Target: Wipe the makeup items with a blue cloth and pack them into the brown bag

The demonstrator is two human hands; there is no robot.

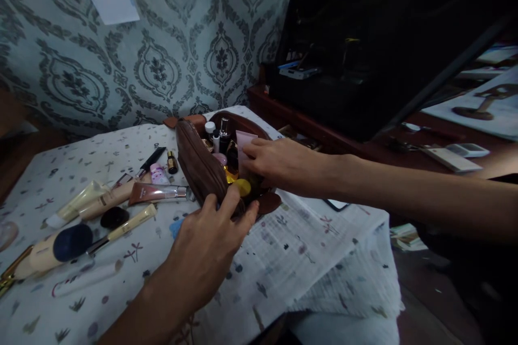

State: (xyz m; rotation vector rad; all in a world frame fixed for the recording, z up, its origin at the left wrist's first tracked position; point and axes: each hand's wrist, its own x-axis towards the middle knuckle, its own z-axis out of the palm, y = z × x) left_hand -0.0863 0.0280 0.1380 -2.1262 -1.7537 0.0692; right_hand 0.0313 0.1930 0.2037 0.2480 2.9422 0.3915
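A brown cosmetic bag point(202, 159) stands unzipped on the table, packed with small bottles and tubes. My left hand point(206, 242) grips its near edge, fingers over the rim and thumb to the right. Reaching in from the right, my right hand point(289, 164) is closed on a pale pink tube point(244, 143), which is upright inside the bag. Around the tube are a dark bottle with a silvery cap point(224, 128), a white-capped bottle point(209, 128) and a yellow round item point(243, 187). My right fingertips are partly hidden behind the tube.
Left of the bag lie several cosmetics: a rosy-brown tube point(156, 193), a tiny dark bottle point(172, 163), a cream tube point(79, 202) and a large makeup brush point(60, 245). A patterned cloth point(315, 248) covers the table. A big black screen point(364, 48) stands at the right, the papered wall behind.
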